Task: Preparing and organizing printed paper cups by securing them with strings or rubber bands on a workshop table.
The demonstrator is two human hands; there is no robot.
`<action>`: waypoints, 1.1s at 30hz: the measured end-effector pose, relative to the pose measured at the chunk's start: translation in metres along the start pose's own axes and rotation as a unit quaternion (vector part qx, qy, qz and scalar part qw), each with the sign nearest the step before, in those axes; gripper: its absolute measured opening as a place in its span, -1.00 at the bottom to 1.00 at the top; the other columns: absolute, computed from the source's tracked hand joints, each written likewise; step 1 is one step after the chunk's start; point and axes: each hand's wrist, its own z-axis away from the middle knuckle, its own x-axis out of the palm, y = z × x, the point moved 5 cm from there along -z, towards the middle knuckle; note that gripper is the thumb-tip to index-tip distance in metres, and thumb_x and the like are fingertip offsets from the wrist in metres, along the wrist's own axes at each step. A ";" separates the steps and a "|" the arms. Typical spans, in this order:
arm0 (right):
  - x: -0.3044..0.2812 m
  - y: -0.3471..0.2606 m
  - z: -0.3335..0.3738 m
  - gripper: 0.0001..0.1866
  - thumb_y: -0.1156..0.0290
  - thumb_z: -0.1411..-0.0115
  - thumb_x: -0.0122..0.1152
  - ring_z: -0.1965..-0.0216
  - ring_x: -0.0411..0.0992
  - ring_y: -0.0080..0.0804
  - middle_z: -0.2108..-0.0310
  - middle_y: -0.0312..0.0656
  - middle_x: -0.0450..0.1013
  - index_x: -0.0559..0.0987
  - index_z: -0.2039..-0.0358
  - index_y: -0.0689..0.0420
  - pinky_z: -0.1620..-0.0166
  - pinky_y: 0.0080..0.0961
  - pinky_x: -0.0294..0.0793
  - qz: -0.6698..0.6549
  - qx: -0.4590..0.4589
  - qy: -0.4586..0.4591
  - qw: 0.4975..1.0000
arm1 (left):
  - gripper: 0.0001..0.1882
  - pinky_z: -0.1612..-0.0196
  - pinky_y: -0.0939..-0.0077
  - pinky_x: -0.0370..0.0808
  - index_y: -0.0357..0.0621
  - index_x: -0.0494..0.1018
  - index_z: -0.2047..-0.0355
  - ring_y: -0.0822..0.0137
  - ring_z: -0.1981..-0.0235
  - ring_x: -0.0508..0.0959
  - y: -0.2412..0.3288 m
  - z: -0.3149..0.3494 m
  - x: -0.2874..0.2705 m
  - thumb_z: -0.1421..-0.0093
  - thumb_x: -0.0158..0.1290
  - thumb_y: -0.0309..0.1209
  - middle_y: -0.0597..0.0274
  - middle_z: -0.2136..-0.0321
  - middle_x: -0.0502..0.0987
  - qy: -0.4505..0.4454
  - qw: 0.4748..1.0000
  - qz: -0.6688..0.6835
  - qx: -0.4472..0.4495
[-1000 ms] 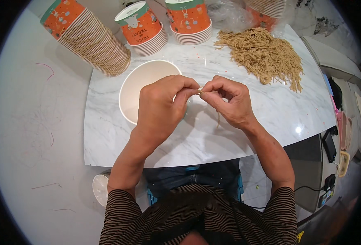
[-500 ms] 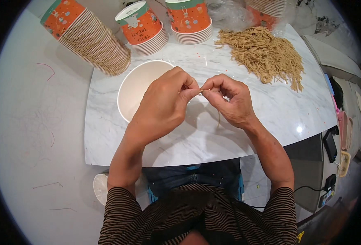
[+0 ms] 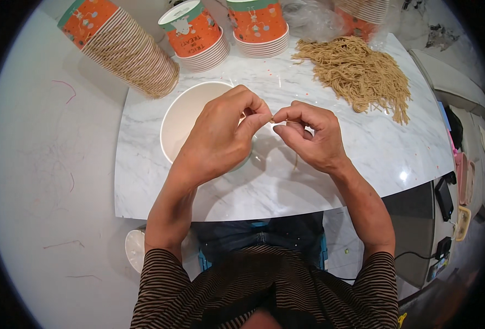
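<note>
My left hand (image 3: pixel 220 140) and my right hand (image 3: pixel 311 137) meet fingertip to fingertip over a white marble-patterned table (image 3: pixel 363 159). Between the pinched fingers runs a thin tan string (image 3: pixel 271 117), and a loose end of it hangs down under my right hand. My left hand hovers above an open white paper cup (image 3: pixel 185 118) and covers its right side. A large heap of the same tan strings (image 3: pixel 355 74) lies at the back right of the table.
Stacks of orange-and-green paper cups stand along the back edge: a long leaning stack (image 3: pixel 124 46) at the left, two short stacks (image 3: pixel 196 35) (image 3: pixel 259 27) in the middle. Crumpled clear plastic (image 3: pixel 308 19) lies behind the heap. White floor surrounds the table.
My left hand has shifted a little to the right over the cup while both hands keep pinching the string at the same spot.
</note>
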 end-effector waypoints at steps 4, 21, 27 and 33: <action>0.001 -0.002 -0.001 -0.88 0.57 -0.19 0.38 0.57 0.20 -0.72 0.61 -0.43 0.35 0.72 0.24 0.24 0.46 -0.61 0.22 -0.012 -0.004 -0.007 1.000 | -0.94 0.14 0.46 0.47 -0.31 0.53 0.29 0.36 0.30 0.52 -0.002 0.000 0.001 -0.31 0.16 -0.55 0.21 0.36 0.55 0.009 1.000 -0.003 0.004; -0.001 0.002 -0.002 -0.92 0.51 -0.24 0.37 0.51 0.36 -0.73 0.48 -0.35 0.58 0.73 0.31 0.25 0.43 -0.65 0.34 0.016 0.022 0.000 1.000 | -0.89 0.09 0.44 0.53 -0.32 0.56 0.16 0.35 0.27 0.58 -0.005 0.001 0.003 -0.32 0.18 -0.57 0.16 0.32 0.61 0.023 1.000 -0.017 0.013; -0.001 0.009 0.000 -0.91 0.50 -0.24 0.35 0.50 0.35 -0.75 0.49 -0.39 0.57 0.73 0.33 0.25 0.43 -0.66 0.33 -0.003 0.056 -0.010 0.998 | -0.84 0.02 0.49 0.53 -0.29 0.56 0.07 0.43 0.25 0.56 -0.009 0.002 0.001 -0.36 0.15 -0.55 0.26 0.32 0.60 0.031 0.998 0.042 -0.017; -0.001 0.012 0.001 -0.91 0.48 -0.25 0.35 0.50 0.33 -0.77 0.51 -0.42 0.55 0.73 0.33 0.23 0.43 -0.67 0.30 -0.010 0.090 -0.006 0.996 | -0.84 0.08 0.44 0.54 -0.30 0.55 0.07 0.35 0.27 0.60 -0.012 0.003 -0.002 -0.36 0.12 -0.57 0.17 0.33 0.62 0.045 0.998 0.041 0.009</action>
